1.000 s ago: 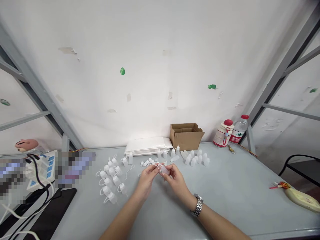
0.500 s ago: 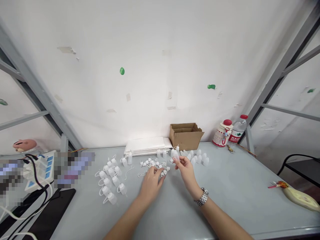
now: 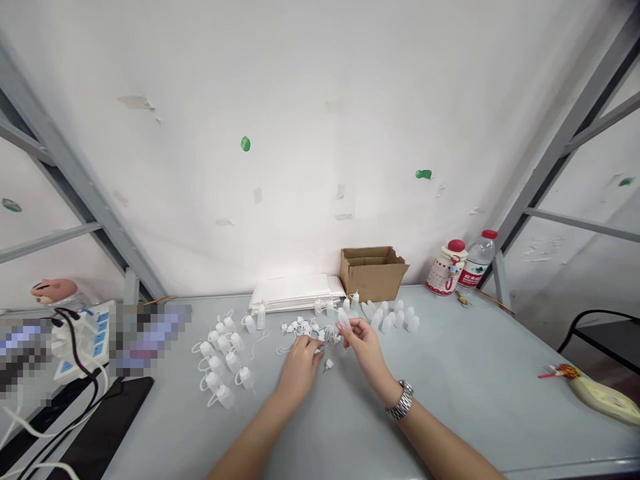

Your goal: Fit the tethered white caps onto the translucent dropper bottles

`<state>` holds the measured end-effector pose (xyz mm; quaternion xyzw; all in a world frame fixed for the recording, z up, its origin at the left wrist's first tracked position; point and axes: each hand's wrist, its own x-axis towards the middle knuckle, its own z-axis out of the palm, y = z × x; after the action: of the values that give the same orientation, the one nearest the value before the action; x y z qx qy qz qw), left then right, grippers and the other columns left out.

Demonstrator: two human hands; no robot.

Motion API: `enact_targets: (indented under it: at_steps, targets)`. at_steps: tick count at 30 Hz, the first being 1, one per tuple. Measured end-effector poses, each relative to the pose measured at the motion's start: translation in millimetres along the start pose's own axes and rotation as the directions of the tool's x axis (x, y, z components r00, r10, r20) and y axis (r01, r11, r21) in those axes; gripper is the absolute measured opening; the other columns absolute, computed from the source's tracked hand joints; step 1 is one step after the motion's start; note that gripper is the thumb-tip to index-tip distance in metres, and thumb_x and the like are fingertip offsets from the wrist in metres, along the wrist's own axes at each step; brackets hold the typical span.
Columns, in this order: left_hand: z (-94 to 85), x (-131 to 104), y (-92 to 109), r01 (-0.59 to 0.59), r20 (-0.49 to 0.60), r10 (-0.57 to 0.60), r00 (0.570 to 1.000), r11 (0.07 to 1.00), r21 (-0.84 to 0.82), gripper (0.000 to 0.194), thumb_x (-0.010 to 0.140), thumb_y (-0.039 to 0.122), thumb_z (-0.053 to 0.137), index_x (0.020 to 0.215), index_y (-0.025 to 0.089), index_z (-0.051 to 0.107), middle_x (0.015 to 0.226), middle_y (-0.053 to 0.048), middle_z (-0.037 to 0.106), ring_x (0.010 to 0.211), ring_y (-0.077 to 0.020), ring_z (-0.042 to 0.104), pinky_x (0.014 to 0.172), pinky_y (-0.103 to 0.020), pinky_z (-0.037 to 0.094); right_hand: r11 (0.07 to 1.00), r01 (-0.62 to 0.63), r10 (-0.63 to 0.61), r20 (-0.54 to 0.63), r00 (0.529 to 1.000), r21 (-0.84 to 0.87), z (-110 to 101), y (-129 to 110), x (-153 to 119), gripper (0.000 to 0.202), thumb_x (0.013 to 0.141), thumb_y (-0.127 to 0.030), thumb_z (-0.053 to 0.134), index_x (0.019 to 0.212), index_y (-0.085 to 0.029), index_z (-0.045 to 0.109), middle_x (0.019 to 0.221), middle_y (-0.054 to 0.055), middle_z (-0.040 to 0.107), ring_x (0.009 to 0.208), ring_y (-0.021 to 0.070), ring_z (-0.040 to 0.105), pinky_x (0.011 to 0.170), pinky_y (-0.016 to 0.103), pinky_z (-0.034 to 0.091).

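Between the thumb and fingers of my right hand (image 3: 367, 347) is a small translucent squeeze bottle (image 3: 343, 318), tilted above the table. My left hand (image 3: 299, 367) reaches into a pile of small white caps (image 3: 303, 325); its thumb and fingertips are pinched together, and what they grip is mostly hidden. One loose cap (image 3: 329, 365) lies just in front of the pile, between the hands. To the left stand and lean several capped bottles (image 3: 231, 362) with loop straps. Right of my right hand is a group of bottles (image 3: 399, 319) without visible caps.
Behind the caps lies a stack of white sheets (image 3: 290, 291) beside an open cardboard box (image 3: 375, 280). A decorated flask (image 3: 445, 270) and a water bottle (image 3: 475, 265) stand back right. A power strip (image 3: 97, 333) with cables is at left, a yellow object (image 3: 603, 398) at right.
My right hand has shifted slightly left with its bottle. My left thumb and fingers have closed together near the caps, and one cap now lies apart from the pile toward me.
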<state>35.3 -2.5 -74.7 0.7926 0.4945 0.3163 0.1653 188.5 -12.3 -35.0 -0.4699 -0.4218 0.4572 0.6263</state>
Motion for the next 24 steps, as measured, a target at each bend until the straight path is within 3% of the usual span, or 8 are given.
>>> enact_targets:
  at_steps: [5, 8, 11, 15, 16, 19, 24]
  targets:
    - [-8.4, 5.9, 0.6, 0.136, -0.103, -0.171, 0.98, 0.948, -0.286, 0.017, 0.074, 0.019, 0.056, 0.086, 0.023, 0.068, 0.087, -0.006, 0.065, 0.09, -0.0241, 0.057, 0.083, -0.039, 0.042, 1.0, -0.024, 0.023, 0.033, 0.999, 0.001, -2.0, 0.1, -0.3, 0.039, 0.058, -0.052, 0.073, 0.069, -0.018, 0.059, 0.06, -0.001, 0.06, 0.048, 0.0119, 0.048, 0.051, 0.027, 0.04]
    - [-16.9, 13.0, -0.3, 0.251, -0.11, -0.383, 0.917, 0.77, -0.586, 0.012, 0.069, 0.025, 0.063, 0.078, 0.022, 0.069, 0.086, -0.006, 0.067, 0.082, -0.0223, 0.06, 0.077, -0.035, 0.045, 0.996, -0.081, 0.074, 0.143, 0.987, 0.044, -2.6, -1.1, -2.1, 0.036, 0.063, -0.051, 0.071, 0.072, -0.017, 0.062, 0.065, 0.001, 0.063, 0.051, 0.0117, 0.05, 0.056, 0.027, 0.04]
    - [-25.0, 18.8, -1.3, 0.292, -0.007, -0.476, 0.879, 0.549, -0.783, 0.019, 0.069, 0.03, 0.064, 0.083, 0.019, 0.07, 0.091, -0.007, 0.069, 0.081, -0.0198, 0.062, 0.076, -0.032, 0.047, 0.979, -0.165, 0.123, 0.295, 0.947, 0.121, -1.9, -2.9, -5.3, 0.035, 0.068, -0.05, 0.068, 0.076, -0.016, 0.066, 0.07, 0.002, 0.063, 0.054, 0.0107, 0.05, 0.058, 0.026, 0.038]
    - [-30.5, 20.2, 3.5, 0.249, 0.181, -0.473, 0.863, 0.085, -0.965, 0.021, 0.063, 0.026, 0.073, 0.08, 0.015, 0.07, 0.093, -0.007, 0.07, 0.084, -0.0148, 0.061, 0.083, -0.025, 0.045, 0.921, -0.352, 0.212, 0.538, 0.816, 0.17, 1.2, -1.6, -11.2, 0.037, 0.071, -0.049, 0.066, 0.082, -0.014, 0.069, 0.067, 0.002, 0.061, 0.052, 0.0091, 0.049, 0.057, 0.025, 0.036]
    - [-30.6, 19.6, 5.7, 0.242, 0.209, -0.468, 0.859, 0.012, -0.97, 0.019, 0.061, 0.024, 0.074, 0.077, 0.014, 0.07, 0.089, -0.006, 0.07, 0.082, -0.0136, 0.061, 0.081, -0.024, 0.045, 0.905, -0.392, 0.231, 0.58, 0.781, 0.168, 2.4, -0.3, -12.6, 0.038, 0.072, -0.049, 0.066, 0.083, -0.013, 0.069, 0.066, 0.002, 0.061, 0.051, 0.0088, 0.049, 0.056, 0.025, 0.036]
    - [-29.0, 16.8, 12.3, 0.273, 0.287, -0.422, 0.86, -0.095, -0.957, 0.018, 0.062, 0.023, 0.075, 0.075, 0.014, 0.068, 0.078, -0.004, 0.068, 0.07, -0.0114, 0.061, 0.066, -0.021, 0.047, 0.882, -0.447, 0.258, 0.638, 0.726, 0.151, 6.3, 4.4, -16.4, 0.039, 0.072, -0.049, 0.066, 0.085, -0.012, 0.068, 0.063, 0.003, 0.062, 0.049, 0.0087, 0.05, 0.054, 0.024, 0.036]
    - [-27.0, 14.5, 16.7, 0.317, 0.335, -0.341, 0.878, -0.108, -0.942, 0.021, 0.064, 0.027, 0.074, 0.078, 0.014, 0.065, 0.076, -0.004, 0.066, 0.062, -0.0113, 0.059, 0.053, -0.021, 0.044, 0.9, -0.416, 0.254, 0.621, 0.741, 0.129, 10.4, 7.3, -19.1, 0.038, 0.072, -0.051, 0.065, 0.077, -0.013, 0.064, 0.062, 0.002, 0.062, 0.046, 0.0083, 0.05, 0.053, 0.025, 0.036]
